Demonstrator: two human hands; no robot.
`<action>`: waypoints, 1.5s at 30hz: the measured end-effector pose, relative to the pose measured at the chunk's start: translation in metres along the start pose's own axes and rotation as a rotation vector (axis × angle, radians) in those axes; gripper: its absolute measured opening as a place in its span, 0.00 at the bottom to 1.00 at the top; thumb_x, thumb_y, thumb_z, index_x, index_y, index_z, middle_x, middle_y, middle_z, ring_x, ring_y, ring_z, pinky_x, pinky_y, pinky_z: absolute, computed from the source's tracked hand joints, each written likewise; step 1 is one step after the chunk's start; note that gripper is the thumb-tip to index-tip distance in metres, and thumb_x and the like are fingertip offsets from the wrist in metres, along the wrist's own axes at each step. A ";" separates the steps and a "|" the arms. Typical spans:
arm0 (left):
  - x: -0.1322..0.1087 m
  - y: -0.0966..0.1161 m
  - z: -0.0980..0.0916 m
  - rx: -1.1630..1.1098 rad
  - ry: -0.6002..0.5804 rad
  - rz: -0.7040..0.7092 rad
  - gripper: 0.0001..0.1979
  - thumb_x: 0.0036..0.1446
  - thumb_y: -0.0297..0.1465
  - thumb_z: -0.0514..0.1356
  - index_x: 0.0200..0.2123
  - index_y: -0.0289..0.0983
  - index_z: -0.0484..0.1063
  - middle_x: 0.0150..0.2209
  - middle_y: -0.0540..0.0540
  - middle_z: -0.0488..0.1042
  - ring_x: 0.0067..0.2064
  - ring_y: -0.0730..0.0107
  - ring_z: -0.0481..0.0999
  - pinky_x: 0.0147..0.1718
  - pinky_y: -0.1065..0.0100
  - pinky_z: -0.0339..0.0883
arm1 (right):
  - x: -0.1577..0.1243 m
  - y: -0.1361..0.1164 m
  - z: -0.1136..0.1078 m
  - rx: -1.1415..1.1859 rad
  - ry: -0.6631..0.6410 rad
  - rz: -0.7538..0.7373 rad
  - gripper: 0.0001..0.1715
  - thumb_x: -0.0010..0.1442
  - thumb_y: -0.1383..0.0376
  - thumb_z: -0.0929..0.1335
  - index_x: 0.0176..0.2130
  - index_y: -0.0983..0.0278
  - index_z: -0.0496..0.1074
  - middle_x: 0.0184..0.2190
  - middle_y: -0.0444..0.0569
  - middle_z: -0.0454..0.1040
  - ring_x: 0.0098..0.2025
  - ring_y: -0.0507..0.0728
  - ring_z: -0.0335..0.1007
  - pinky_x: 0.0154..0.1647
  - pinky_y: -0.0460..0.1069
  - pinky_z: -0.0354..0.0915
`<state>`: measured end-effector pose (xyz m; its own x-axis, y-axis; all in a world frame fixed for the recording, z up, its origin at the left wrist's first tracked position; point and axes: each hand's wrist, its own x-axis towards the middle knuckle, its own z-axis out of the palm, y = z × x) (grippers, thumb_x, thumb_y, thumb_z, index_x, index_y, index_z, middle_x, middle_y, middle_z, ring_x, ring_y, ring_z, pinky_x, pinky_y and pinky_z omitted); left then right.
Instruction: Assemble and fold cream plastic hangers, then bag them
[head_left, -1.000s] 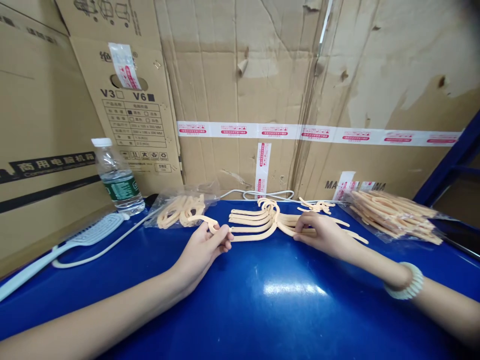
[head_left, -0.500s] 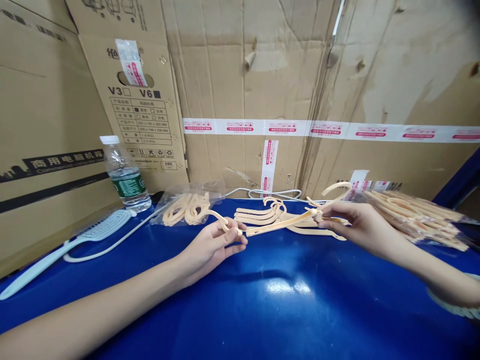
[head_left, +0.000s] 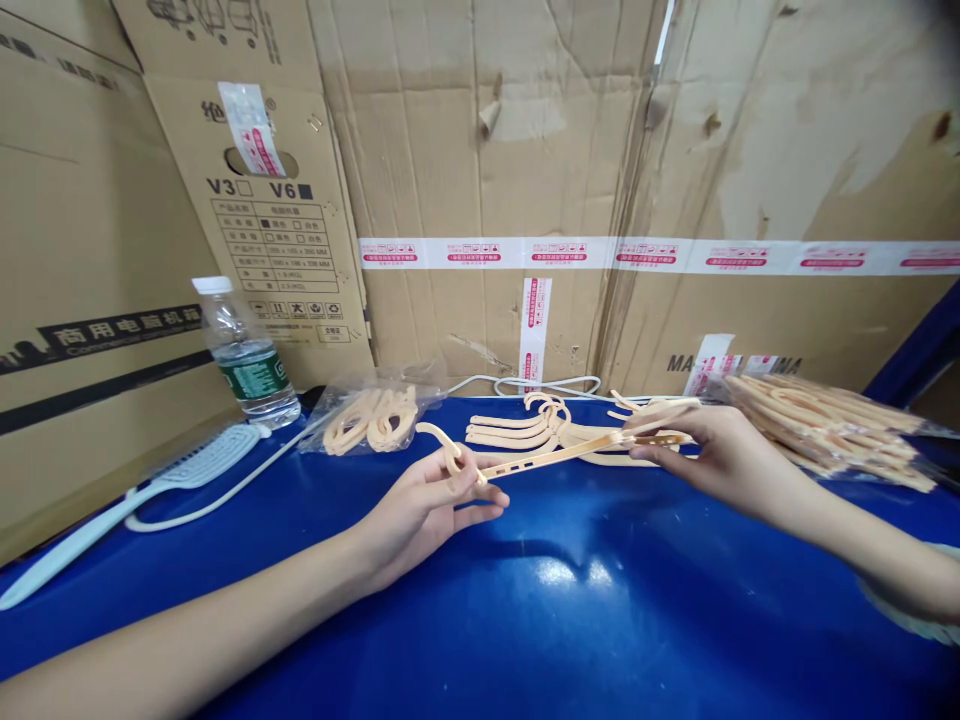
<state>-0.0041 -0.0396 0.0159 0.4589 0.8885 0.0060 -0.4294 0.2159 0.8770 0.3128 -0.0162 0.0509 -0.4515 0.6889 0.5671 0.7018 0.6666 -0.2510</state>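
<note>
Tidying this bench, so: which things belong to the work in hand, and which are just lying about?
In hand: hook piece in left hand; hanger arm in right hand; loose hanger pile; bag of hooks; bag of arms.
Lying about: water bottle; white comb; white cable; cardboard boxes.

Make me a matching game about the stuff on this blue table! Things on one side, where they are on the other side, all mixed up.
Things:
1. water bottle
2. pale comb
3. curved hook piece
4. long peach strip

Places:
a. far end pinched by the right hand
b. lying flat at the far left of the blue table
c. held in the left hand
d. standing upright by the cardboard boxes

Pairs: 1-d, 2-b, 3-c, 4-a.
</note>
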 end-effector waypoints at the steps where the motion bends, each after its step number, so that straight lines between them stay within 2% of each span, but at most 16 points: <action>1: 0.000 0.000 0.000 0.004 0.007 0.003 0.09 0.53 0.30 0.68 0.31 0.36 0.69 0.43 0.46 0.74 0.40 0.65 0.77 0.45 0.60 0.69 | 0.000 -0.001 0.000 0.005 -0.002 0.002 0.14 0.59 0.57 0.67 0.37 0.61 0.80 0.37 0.53 0.82 0.38 0.63 0.79 0.41 0.57 0.73; 10: -0.002 0.000 -0.001 0.011 0.010 0.019 0.07 0.55 0.27 0.66 0.30 0.35 0.69 0.40 0.45 0.75 0.40 0.65 0.77 0.45 0.62 0.69 | 0.001 -0.010 -0.001 0.024 0.008 -0.022 0.10 0.61 0.60 0.67 0.35 0.61 0.77 0.33 0.50 0.81 0.35 0.58 0.77 0.36 0.51 0.71; 17: -0.003 0.001 0.002 0.000 0.022 0.022 0.08 0.52 0.26 0.67 0.28 0.34 0.69 0.40 0.45 0.75 0.39 0.64 0.77 0.44 0.62 0.69 | 0.000 -0.013 0.000 0.034 0.020 -0.005 0.10 0.61 0.60 0.66 0.35 0.62 0.76 0.32 0.50 0.80 0.34 0.59 0.77 0.35 0.52 0.71; 23: -0.003 -0.001 0.004 0.065 0.086 0.046 0.07 0.52 0.28 0.68 0.29 0.34 0.72 0.36 0.45 0.74 0.33 0.71 0.74 0.33 0.69 0.66 | -0.001 -0.018 0.000 0.018 0.029 -0.049 0.10 0.62 0.62 0.65 0.37 0.60 0.77 0.32 0.49 0.80 0.33 0.58 0.76 0.35 0.51 0.71; 30: 0.001 -0.004 0.002 0.079 0.200 0.117 0.10 0.49 0.28 0.70 0.28 0.33 0.70 0.34 0.44 0.76 0.32 0.70 0.73 0.32 0.69 0.64 | -0.003 -0.024 0.002 0.039 0.033 -0.030 0.09 0.61 0.61 0.66 0.36 0.60 0.76 0.35 0.51 0.80 0.38 0.60 0.77 0.39 0.53 0.72; 34: 0.004 -0.007 -0.002 0.098 0.248 0.156 0.13 0.44 0.29 0.72 0.27 0.33 0.69 0.32 0.44 0.76 0.30 0.71 0.72 0.30 0.70 0.63 | -0.004 -0.030 0.003 0.053 0.017 -0.047 0.07 0.61 0.62 0.67 0.36 0.60 0.76 0.33 0.49 0.80 0.34 0.57 0.77 0.34 0.49 0.72; 38: 0.005 -0.007 -0.003 0.137 0.309 0.181 0.13 0.41 0.28 0.72 0.25 0.32 0.69 0.30 0.45 0.76 0.28 0.72 0.71 0.30 0.70 0.62 | -0.006 -0.035 0.005 0.064 0.002 -0.055 0.07 0.61 0.62 0.67 0.37 0.60 0.75 0.34 0.49 0.80 0.35 0.57 0.77 0.34 0.49 0.72; 42: 0.004 -0.007 -0.003 0.165 0.358 0.188 0.12 0.41 0.26 0.70 0.24 0.32 0.69 0.29 0.45 0.76 0.26 0.74 0.70 0.28 0.71 0.62 | -0.008 -0.037 0.008 0.105 -0.026 -0.008 0.08 0.61 0.61 0.67 0.37 0.60 0.76 0.34 0.49 0.80 0.34 0.57 0.77 0.34 0.49 0.73; 45: 0.003 -0.007 -0.004 0.188 0.366 0.194 0.11 0.42 0.26 0.69 0.24 0.33 0.68 0.25 0.48 0.74 0.24 0.76 0.68 0.26 0.72 0.61 | -0.008 -0.039 0.010 0.155 -0.048 0.047 0.09 0.61 0.59 0.67 0.37 0.61 0.76 0.34 0.50 0.80 0.33 0.57 0.77 0.33 0.49 0.73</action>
<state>-0.0026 -0.0367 0.0078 0.0643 0.9972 0.0379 -0.3156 -0.0157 0.9488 0.2837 -0.0453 0.0483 -0.4487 0.7306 0.5146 0.6312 0.6668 -0.3962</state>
